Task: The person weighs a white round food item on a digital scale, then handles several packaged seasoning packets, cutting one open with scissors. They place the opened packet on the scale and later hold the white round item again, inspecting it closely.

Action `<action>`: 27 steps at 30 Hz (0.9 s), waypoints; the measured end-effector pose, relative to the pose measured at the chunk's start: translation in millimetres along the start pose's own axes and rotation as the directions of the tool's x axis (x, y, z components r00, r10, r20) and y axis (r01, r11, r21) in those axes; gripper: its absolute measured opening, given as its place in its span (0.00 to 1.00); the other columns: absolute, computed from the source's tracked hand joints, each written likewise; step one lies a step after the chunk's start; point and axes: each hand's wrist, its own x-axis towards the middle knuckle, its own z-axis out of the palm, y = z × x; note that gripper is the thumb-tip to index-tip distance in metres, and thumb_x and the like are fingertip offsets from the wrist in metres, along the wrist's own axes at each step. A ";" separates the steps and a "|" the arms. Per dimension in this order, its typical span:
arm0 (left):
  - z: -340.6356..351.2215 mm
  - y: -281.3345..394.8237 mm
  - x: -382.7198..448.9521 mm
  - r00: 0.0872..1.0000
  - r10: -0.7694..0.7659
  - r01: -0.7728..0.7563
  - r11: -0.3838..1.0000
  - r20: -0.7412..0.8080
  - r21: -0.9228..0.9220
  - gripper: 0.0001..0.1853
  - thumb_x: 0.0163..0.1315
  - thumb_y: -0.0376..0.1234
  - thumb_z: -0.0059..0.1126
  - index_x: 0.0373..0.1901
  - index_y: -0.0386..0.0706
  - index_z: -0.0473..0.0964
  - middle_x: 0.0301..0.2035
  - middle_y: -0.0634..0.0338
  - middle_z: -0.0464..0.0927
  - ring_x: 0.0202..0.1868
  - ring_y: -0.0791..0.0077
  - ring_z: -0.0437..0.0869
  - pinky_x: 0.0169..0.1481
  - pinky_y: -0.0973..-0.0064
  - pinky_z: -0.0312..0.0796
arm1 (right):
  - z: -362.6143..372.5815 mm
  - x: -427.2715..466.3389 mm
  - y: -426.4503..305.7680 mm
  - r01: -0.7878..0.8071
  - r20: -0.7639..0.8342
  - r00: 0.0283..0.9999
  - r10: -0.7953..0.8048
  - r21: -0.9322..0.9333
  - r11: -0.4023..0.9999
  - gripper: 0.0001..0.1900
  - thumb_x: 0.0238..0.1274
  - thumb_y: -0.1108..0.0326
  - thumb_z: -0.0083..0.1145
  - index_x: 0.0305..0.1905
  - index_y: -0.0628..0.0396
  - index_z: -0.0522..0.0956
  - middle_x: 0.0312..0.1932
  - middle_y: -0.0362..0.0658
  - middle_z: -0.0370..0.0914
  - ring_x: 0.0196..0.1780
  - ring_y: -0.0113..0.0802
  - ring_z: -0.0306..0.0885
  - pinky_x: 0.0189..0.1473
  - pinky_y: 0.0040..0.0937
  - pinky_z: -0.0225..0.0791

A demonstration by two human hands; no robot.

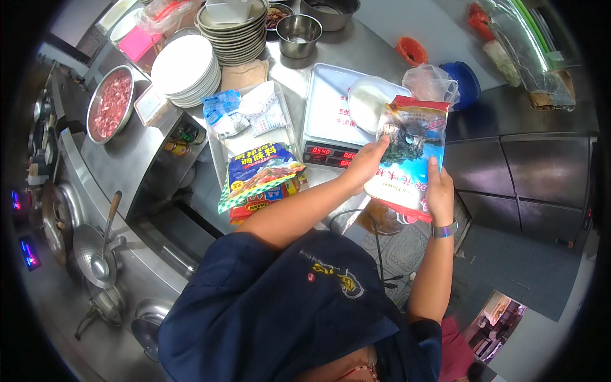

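Observation:
A plastic seasoning bag (pixel 405 157) with red ends is held between both hands, its top edge over a white bowl (pixel 370 105). My left hand (pixel 365 164) grips the bag's left side, and my right hand (pixel 440 193) grips its right side, near the lower end. The bowl stands on a digital kitchen scale (pixel 331 105) with lit red figures. To the left, a tray (pixel 287 112) bears a blue-and-clear packet (pixel 224 113), a white packet (pixel 265 114) and a blue and yellow seasoning bag (pixel 261 169). Whether the held bag is cut cannot be told.
Stacked white plates (pixel 184 69), greenish plates (pixel 234 40) and a metal basin of raw meat (pixel 113 105) stand left. A steel pot (pixel 299 36) is behind the scale; a blue container (pixel 460 86) and clear plastic bag (pixel 427 86) lie right. A cable (pixel 377 238) hangs by the counter.

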 end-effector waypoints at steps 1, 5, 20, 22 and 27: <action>-0.3 -1.6 0.9 1.000 0.007 -0.007 1.000 -0.025 0.030 0.35 0.72 0.57 0.44 0.56 0.29 0.71 0.47 0.54 0.79 0.47 0.74 0.79 0.54 0.75 0.70 | -0.1 -0.5 1.0 -0.010 0.001 1.000 0.010 0.004 1.000 0.27 0.76 0.48 0.43 0.48 0.66 0.79 0.35 0.47 0.82 0.38 0.31 0.76 0.44 0.33 0.69; 6.8 10.5 -11.6 0.993 0.101 -0.093 0.988 -0.057 0.127 0.36 0.71 0.57 0.44 0.55 0.29 0.71 0.48 0.53 0.78 0.49 0.72 0.78 0.55 0.74 0.69 | -3.4 -7.6 -0.7 0.026 -0.037 0.999 -0.025 0.024 0.999 0.27 0.77 0.47 0.42 0.48 0.66 0.78 0.36 0.47 0.82 0.38 0.31 0.76 0.45 0.33 0.69; 1.9 5.5 -6.8 0.994 0.111 -0.110 0.989 -0.002 0.097 0.37 0.70 0.57 0.47 0.59 0.29 0.68 0.51 0.53 0.77 0.52 0.73 0.79 0.57 0.74 0.70 | -1.9 -11.9 -5.9 0.045 -0.053 0.998 -0.043 0.031 0.999 0.28 0.77 0.47 0.42 0.47 0.68 0.76 0.36 0.44 0.79 0.39 0.27 0.70 0.46 0.30 0.67; 0.1 5.8 -3.8 0.998 0.061 -0.061 0.995 0.006 0.084 0.38 0.70 0.58 0.45 0.57 0.28 0.69 0.47 0.53 0.77 0.48 0.72 0.77 0.54 0.74 0.70 | -5.9 -4.6 3.5 -0.025 -0.015 1.000 0.024 -0.055 0.998 0.28 0.76 0.47 0.42 0.45 0.68 0.78 0.33 0.46 0.79 0.37 0.29 0.73 0.44 0.32 0.68; -4.0 -6.2 2.8 1.000 0.026 -0.027 0.996 0.010 0.090 0.38 0.70 0.59 0.44 0.54 0.27 0.71 0.44 0.52 0.77 0.46 0.71 0.77 0.52 0.73 0.70 | -1.4 -5.0 4.0 0.020 -0.042 0.999 -0.021 -0.023 1.000 0.28 0.76 0.48 0.42 0.45 0.68 0.78 0.34 0.48 0.82 0.38 0.31 0.76 0.44 0.33 0.69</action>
